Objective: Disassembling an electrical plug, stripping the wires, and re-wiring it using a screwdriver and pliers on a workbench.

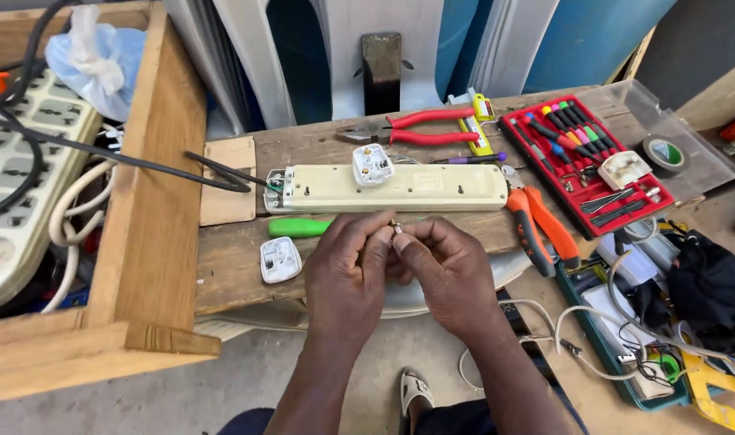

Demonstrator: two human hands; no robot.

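Observation:
My left hand (pixel 347 270) and my right hand (pixel 446 270) meet fingertip to fingertip over the wooden bench (pixel 222 266). Together they pinch a tiny metal part (pixel 396 228). Just beyond my fingers lies a cream power strip (pixel 400 188), face down, with a black cable leaving its left end. A white plug half (pixel 372 164) rests on top of the strip. Another white plug piece (pixel 280 259) lies on the bench left of my left hand. A green screwdriver handle (pixel 299 227) sticks out from under my left fingers.
Red-handled pliers (pixel 420 129) lie behind the strip, orange-handled pliers (pixel 541 229) to its right. A red tray of small screwdrivers (pixel 585 161) and a tape roll (pixel 664 153) sit far right. A wooden crate (pixel 150 217) with another power strip (pixel 21 169) stands left. Loose wires and a green box (pixel 617 354) are lower right.

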